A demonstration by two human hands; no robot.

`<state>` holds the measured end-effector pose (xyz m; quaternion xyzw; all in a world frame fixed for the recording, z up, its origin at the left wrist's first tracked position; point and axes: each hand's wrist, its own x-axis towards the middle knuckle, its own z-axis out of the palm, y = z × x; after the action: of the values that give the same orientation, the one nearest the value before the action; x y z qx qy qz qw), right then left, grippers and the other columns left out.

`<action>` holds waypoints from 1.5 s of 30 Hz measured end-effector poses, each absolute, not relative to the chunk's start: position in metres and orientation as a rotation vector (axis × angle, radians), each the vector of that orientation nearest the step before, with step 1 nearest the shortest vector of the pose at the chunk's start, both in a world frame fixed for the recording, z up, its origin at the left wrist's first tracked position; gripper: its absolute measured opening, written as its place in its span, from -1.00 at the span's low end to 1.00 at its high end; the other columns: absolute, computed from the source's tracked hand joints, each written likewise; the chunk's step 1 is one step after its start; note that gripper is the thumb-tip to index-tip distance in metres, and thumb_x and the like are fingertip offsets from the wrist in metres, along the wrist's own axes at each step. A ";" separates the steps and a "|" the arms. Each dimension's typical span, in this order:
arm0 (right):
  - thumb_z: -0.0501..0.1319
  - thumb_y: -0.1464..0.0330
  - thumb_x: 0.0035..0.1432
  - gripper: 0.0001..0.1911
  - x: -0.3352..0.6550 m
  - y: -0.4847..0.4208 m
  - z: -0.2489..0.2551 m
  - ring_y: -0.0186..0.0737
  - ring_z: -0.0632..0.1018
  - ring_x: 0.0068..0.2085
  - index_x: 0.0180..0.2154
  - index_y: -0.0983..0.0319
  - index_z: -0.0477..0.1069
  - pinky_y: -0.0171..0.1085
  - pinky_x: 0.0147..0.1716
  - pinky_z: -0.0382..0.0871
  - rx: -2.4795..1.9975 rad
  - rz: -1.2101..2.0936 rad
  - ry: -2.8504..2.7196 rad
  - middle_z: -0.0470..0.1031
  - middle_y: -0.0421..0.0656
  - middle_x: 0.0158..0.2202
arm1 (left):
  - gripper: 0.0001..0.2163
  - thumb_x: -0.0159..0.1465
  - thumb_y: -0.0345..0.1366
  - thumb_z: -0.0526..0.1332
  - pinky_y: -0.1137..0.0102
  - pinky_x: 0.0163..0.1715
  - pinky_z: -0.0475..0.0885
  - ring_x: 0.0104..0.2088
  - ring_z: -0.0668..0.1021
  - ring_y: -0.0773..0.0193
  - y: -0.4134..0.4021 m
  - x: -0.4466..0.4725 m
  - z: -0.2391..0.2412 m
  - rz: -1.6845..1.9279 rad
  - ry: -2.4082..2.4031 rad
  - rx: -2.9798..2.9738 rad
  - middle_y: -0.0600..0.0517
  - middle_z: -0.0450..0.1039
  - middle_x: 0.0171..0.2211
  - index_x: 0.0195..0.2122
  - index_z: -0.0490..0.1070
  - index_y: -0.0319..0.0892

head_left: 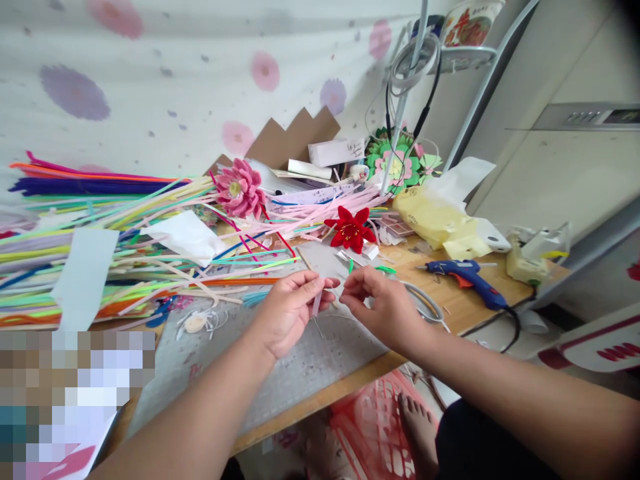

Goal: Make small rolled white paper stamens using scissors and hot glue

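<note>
Head view: both hands are raised just above a grey cutting mat, a flat, speckled sheet that lies on the wooden table. The left hand pinches a short pink strip between thumb and forefinger, and the remaining fingers are curled in loosely. The strip is pale, narrow and straight, and it hangs nearly upright over the mat's middle. The right hand sits just beside it with thumb and forefinger drawn close at the strip's upper end (I cannot tell whether they actually grip anything, since the contact point is too small to resolve). Beyond the hands lies a red flower with pointed, glossy petals and a yellow centre. Farther left is a pink flower with many layered, fuzzy petals. A broad heap of pipe cleaners, long, thin and fuzzy in mixed neon and pastel colours, covers the table's left half, with white paper sheets lying on top. To the right, well apart from the hands, a blue glue gun of hard plastic with an orange trigger lies on its side on bare wood, near a crumpled yellow plastic bag. Jagged brown cardboard leans against the floral wall cloth. Below the table edge is a red mesh basket.
</note>
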<state>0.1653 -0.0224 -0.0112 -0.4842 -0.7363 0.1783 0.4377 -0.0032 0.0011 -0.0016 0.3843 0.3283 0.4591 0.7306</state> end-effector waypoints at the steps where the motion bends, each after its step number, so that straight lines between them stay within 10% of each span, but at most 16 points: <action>1: 0.21 0.51 0.03 -0.86 0.164 -0.023 -0.012 -0.35 0.49 -0.48 -0.35 0.20 0.31 -0.38 -0.46 0.37 -1.205 0.457 -1.830 0.49 -0.25 -0.48 | -0.86 0.03 -0.35 0.40 0.49 -0.38 0.40 -0.45 0.53 0.38 0.001 -0.003 -0.002 1.022 0.722 0.854 0.01 0.55 -0.41 -0.46 0.47 -0.26; 12: 0.17 0.18 0.13 -0.74 0.301 -0.012 0.010 -0.15 0.55 -0.39 -0.23 0.19 0.47 -0.25 -0.41 0.35 -1.967 0.189 -1.600 0.57 -0.13 -0.42 | -0.83 0.08 -0.25 0.31 0.49 -0.46 0.35 -0.52 0.45 0.40 0.002 -0.007 0.001 0.926 0.911 1.166 0.04 0.49 -0.52 -0.52 0.46 -0.26; 19: 0.30 0.37 -0.11 -0.94 0.384 -0.026 -0.018 0.01 0.54 -0.39 -0.48 0.22 0.50 -0.19 -0.42 0.27 -2.262 0.195 -1.423 0.56 -0.06 -0.46 | -0.81 0.12 -0.27 0.22 0.48 -0.50 0.30 -0.52 0.41 0.39 -0.003 -0.005 0.006 0.875 0.893 1.247 0.08 0.41 -0.57 -0.58 0.39 -0.23; 26: 0.25 0.43 -0.25 -0.95 0.374 -0.021 -0.023 -0.16 0.44 -0.58 -0.57 0.21 0.42 -0.27 -0.58 0.22 -2.141 0.410 -1.195 0.35 -0.22 -0.71 | -0.82 0.12 -0.28 0.21 0.46 -0.50 0.29 -0.54 0.39 0.38 -0.003 -0.005 0.006 0.821 0.929 1.341 0.09 0.38 -0.58 -0.58 0.38 -0.22; 37: 0.37 0.29 -0.12 -0.78 0.263 -0.063 0.018 -0.36 0.42 -0.55 -0.37 0.22 0.48 -0.39 -0.58 0.34 -1.379 1.038 -1.235 0.42 -0.24 -0.55 | -0.84 0.07 -0.33 0.18 0.45 -0.49 0.29 -0.55 0.38 0.38 -0.006 -0.003 0.010 0.862 0.980 1.388 0.09 0.38 -0.62 -0.62 0.36 -0.21; 45: 0.23 0.32 0.06 -0.94 0.225 -0.069 0.023 -0.14 0.52 -0.37 -0.43 0.16 0.43 -0.19 -0.38 0.46 -1.267 0.502 -1.977 0.46 -0.16 -0.42 | -0.84 0.06 -0.33 0.16 0.43 -0.47 0.30 -0.55 0.39 0.36 -0.007 -0.005 0.011 0.851 0.992 1.441 0.09 0.38 -0.63 -0.64 0.34 -0.19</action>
<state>0.2255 -0.0688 0.0229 -0.4919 -0.7675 0.1948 0.3621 -0.0054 -0.0067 0.0113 0.6122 0.4215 0.3614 0.5630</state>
